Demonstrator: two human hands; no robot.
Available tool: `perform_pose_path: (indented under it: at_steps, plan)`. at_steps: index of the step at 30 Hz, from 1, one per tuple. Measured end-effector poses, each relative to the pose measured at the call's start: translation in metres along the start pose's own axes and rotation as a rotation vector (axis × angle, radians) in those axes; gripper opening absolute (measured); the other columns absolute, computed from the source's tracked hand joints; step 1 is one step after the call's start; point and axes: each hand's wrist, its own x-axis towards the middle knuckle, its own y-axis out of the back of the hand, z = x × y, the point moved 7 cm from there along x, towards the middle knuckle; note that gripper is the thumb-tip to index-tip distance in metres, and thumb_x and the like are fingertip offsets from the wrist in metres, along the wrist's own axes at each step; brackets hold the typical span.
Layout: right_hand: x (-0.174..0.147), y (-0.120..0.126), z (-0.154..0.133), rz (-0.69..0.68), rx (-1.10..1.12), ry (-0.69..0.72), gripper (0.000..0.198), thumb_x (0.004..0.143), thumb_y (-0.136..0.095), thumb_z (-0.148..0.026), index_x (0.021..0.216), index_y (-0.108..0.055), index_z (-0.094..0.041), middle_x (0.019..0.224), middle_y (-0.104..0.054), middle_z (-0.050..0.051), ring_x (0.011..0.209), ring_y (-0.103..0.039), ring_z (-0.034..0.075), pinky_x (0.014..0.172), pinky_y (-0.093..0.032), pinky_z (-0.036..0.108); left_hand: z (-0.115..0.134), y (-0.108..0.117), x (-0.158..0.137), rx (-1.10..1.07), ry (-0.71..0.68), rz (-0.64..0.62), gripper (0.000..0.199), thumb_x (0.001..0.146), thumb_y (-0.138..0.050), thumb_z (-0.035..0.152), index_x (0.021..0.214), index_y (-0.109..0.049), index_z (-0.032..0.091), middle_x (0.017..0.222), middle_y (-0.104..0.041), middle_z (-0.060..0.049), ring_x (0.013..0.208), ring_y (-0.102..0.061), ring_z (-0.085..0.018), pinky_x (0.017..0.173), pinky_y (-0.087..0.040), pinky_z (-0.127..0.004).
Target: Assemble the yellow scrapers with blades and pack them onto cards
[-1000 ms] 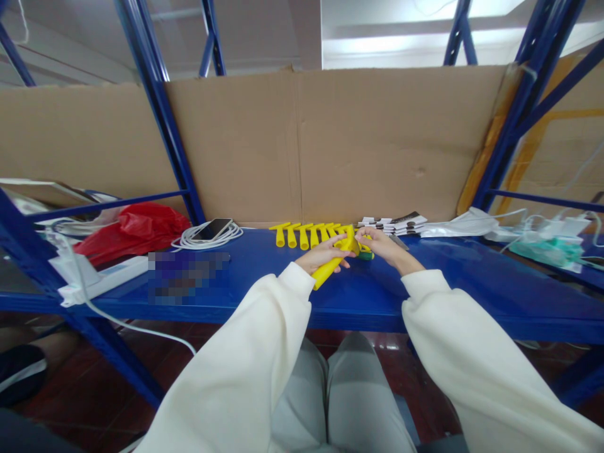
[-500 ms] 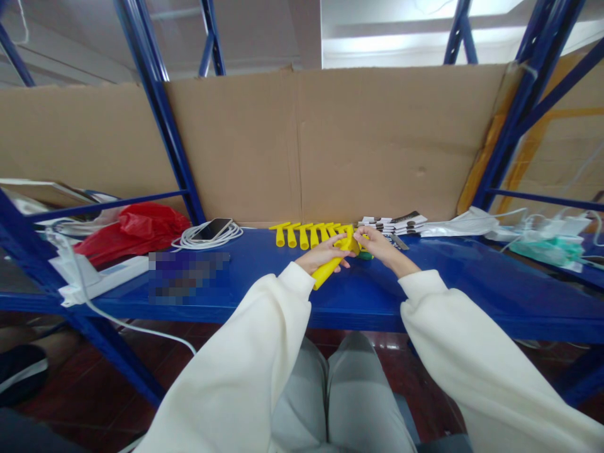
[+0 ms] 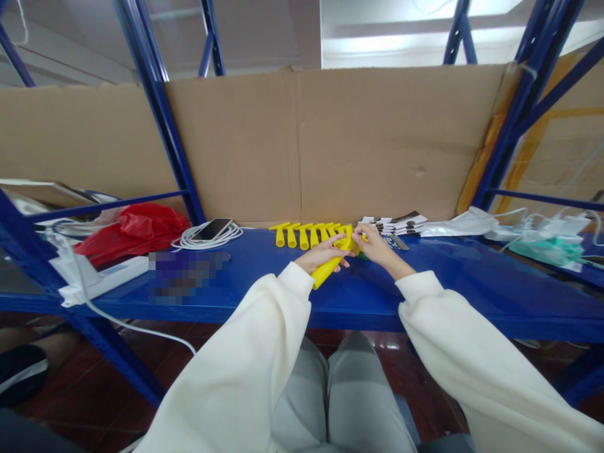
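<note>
Left hand [image 3: 321, 255] curled round yellow tool [image 3: 325, 274], held over table [image 3: 453, 277], handle slanting toward front edge. Right hand [image 3: 378, 247] at tool's upper end, fingers bunched; can't tell if pinching. Similar yellow pieces [image 3: 304, 238] lined near back edge.

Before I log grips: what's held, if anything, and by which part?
The left hand holds a yellow tool by the far part of its tubular handle; whether the right hand grips is unclear.

Yellow parts [image 3: 304, 239], cardboard [image 3: 377, 145] block rear; passage rightward
</note>
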Motion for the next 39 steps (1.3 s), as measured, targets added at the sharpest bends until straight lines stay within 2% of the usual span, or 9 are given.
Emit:
perform_pose_path:
  at_steps: [5, 12, 18, 21, 24, 27, 32, 36, 39]
  plan:
    - [0.000, 0.000, 0.008, 0.014, 0.019, -0.046, 0.015, 0.088, -0.054, -0.038, 0.084, -0.056, -0.023, 0.098, -0.064, 0.008, 0.100, -0.056, 0.025, 0.097, -0.042, 0.042, 0.001, -0.001, 0.000, -0.007, -0.007, 0.006, 0.082, 0.084, -0.065, 0.005, 0.156, -0.031, 0.024, 0.088, -0.075, -0.007, 0.055, -0.065, -0.011, 0.044, -0.043, -0.016]
    - [-0.001, -0.002, 0.019, 0.042, 0.005, -0.106, 0.031, 0.089, -0.054, -0.050, 0.097, -0.060, -0.021, 0.107, -0.065, 0.011, 0.104, -0.058, 0.025, 0.099, -0.044, 0.043, 0.002, 0.001, 0.001, -0.050, -0.048, 0.031, 0.083, 0.082, -0.070, 0.008, 0.154, -0.035, 0.027, 0.090, -0.075, -0.006, 0.054, -0.063, -0.010, 0.044, -0.042, -0.015]
    - [0.001, -0.002, 0.025, 0.007, -0.071, -0.131, 0.026, 0.092, -0.051, -0.043, 0.095, -0.065, -0.021, 0.104, -0.068, 0.011, 0.104, -0.059, 0.025, 0.098, -0.045, 0.042, 0.004, 0.002, 0.001, -0.066, -0.073, 0.063, 0.080, 0.084, -0.066, 0.007, 0.154, -0.034, 0.027, 0.095, -0.075, -0.007, 0.054, -0.063, -0.010, 0.044, -0.041, -0.016]
    - [-0.002, -0.004, 0.028, -0.071, -0.204, -0.197, 0.021, 0.090, -0.053, -0.034, 0.095, -0.068, -0.020, 0.106, -0.069, 0.011, 0.108, -0.060, 0.027, 0.099, -0.044, 0.043, 0.006, 0.006, 0.002, -0.083, -0.091, 0.148, 0.080, 0.084, -0.065, 0.006, 0.155, -0.032, 0.026, 0.097, -0.075, -0.008, 0.053, -0.062, -0.009, 0.044, -0.041, -0.016]
    - [-0.010, -0.011, 0.031, -0.256, -0.354, -0.297, 0.018, 0.084, -0.063, -0.032, 0.095, -0.072, -0.021, 0.109, -0.070, 0.011, 0.109, -0.062, 0.029, 0.097, -0.046, 0.042, 0.008, 0.011, 0.000, -0.109, -0.107, 0.254, 0.079, 0.086, -0.060, 0.003, 0.156, -0.029, 0.024, 0.099, -0.074, -0.008, 0.052, -0.061, -0.008, 0.043, -0.040, -0.016]
    - [-0.018, -0.017, 0.028, -0.416, -0.439, -0.323, 0.023, 0.079, -0.070, -0.033, 0.099, -0.074, -0.022, 0.108, -0.071, 0.011, 0.109, -0.063, 0.030, 0.094, -0.048, 0.039, 0.010, 0.016, -0.003, -0.129, -0.111, 0.331, 0.079, 0.087, -0.058, 0.003, 0.157, -0.026, 0.025, 0.100, -0.073, -0.008, 0.051, -0.059, -0.007, 0.043, -0.039, -0.015]
    - [-0.021, -0.012, 0.026, -0.452, -0.544, -0.341, 0.029, 0.078, -0.073, -0.033, 0.103, -0.073, -0.020, 0.113, -0.069, 0.015, 0.112, -0.062, 0.031, 0.094, -0.048, 0.039, 0.011, 0.019, -0.004, -0.128, -0.111, 0.378, 0.082, 0.085, -0.063, 0.005, 0.156, -0.028, 0.024, 0.104, -0.072, -0.009, 0.052, -0.059, -0.007, 0.044, -0.041, -0.016]
    - [-0.021, -0.007, 0.029, -0.453, -0.465, -0.359, 0.023, 0.075, -0.075, -0.029, 0.096, -0.072, -0.021, 0.102, -0.073, 0.011, 0.101, -0.067, 0.029, 0.087, -0.051, 0.037, 0.011, 0.019, -0.004, -0.116, -0.111, 0.386, 0.081, 0.084, -0.061, 0.003, 0.156, -0.029, 0.023, 0.103, -0.071, -0.010, 0.053, -0.060, -0.008, 0.044, -0.041, -0.016]
    - [-0.020, 0.002, 0.031, -0.346, -0.256, -0.404, 0.021, 0.070, -0.078, -0.024, 0.089, -0.069, -0.021, 0.091, -0.074, 0.006, 0.089, -0.069, 0.024, 0.082, -0.053, 0.033, 0.010, 0.021, -0.004, -0.116, -0.113, 0.401, 0.080, 0.083, -0.060, 0.002, 0.155, -0.030, 0.023, 0.099, -0.071, -0.008, 0.051, -0.059, -0.007, 0.043, -0.041, -0.016]
